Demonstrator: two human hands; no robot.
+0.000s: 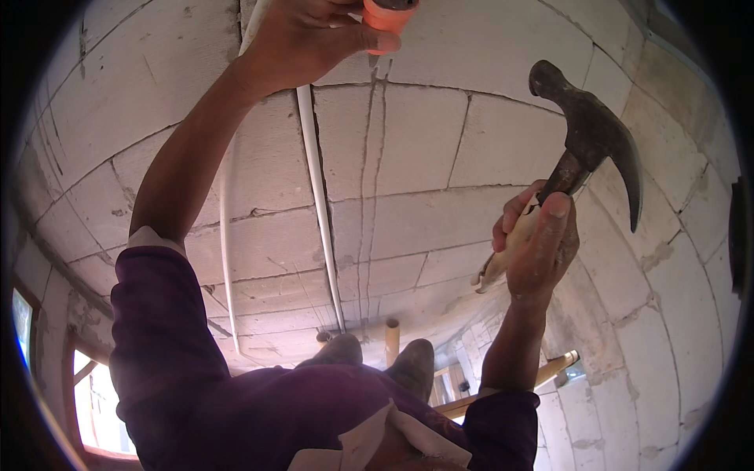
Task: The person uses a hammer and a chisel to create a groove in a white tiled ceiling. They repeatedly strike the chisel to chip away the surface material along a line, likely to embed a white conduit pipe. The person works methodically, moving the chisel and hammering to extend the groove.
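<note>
In my left hand (pixel 314 43), raised to the upper middle, is a chisel with an orange grip (pixel 388 20). Its fingers close around the grip, and the top of the tool runs out of view. The short blade points down at the block wall (pixel 424 141), beside the upper end of two narrow parallel grooves (pixel 369 173) cut in the blocks. On the right, my right hand (pixel 542 243) grasps a claw hammer (pixel 594 129) by its pale, worn handle. The dark metal head is up, its claw curving to the right, apart from the chisel.
A white conduit (pixel 318 188) runs along a slot in the wall left of the grooves, with another thin white pipe (pixel 228 259) beside it. Two short pipe stubs (pixel 392 337) stand near my shoes (pixel 412 365). A window opening (pixel 98 400) is at lower left.
</note>
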